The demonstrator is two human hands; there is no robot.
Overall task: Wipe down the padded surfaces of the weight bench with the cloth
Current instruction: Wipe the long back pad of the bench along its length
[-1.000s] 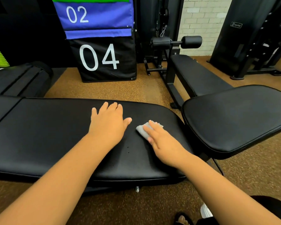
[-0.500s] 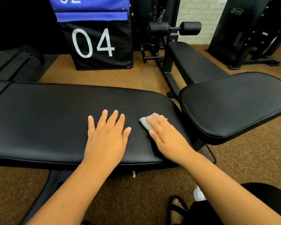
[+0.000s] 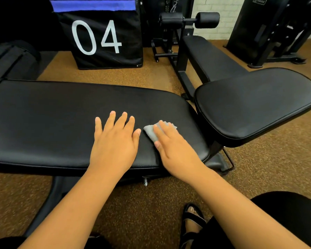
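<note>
Moved since earlier frame: both my hands sit nearer the front edge of the long black pad [image 3: 43,123]. Right hand [image 3: 174,146]: fingers straight, pressing the grey cloth [image 3: 150,132] flat on the surface near its right end. Left hand [image 3: 115,141]: spread flat on the pad, just beside the cloth. Seat pad [image 3: 258,105]: right, raised. Black block [image 3: 104,33] marked 04: behind, on the floor.
</note>
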